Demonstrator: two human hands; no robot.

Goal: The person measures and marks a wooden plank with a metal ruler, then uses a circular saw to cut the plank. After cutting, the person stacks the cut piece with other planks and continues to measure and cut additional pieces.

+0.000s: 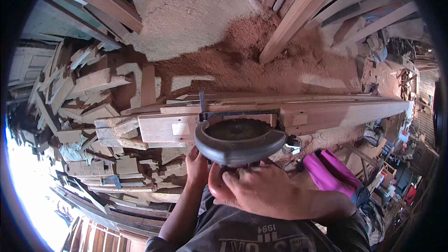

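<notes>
A grey circular saw rests on a long wooden board, its round guard facing up and its base plate lying across the wood. Its orange-red handle points toward me, and my right hand is closed around it. My left hand reaches up at the left side of the saw, by the near edge of the board. The fingers there look curled, but the saw hides most of them, so what they grip does not show. Pale rectangular patches mark the board on both sides of the saw.
Wood offcuts lie heaped at the left. Reddish sawdust covers ground beyond the board. Thick timbers lean in from the far right. A magenta cloth-like item lies at right, near scattered tools and clutter.
</notes>
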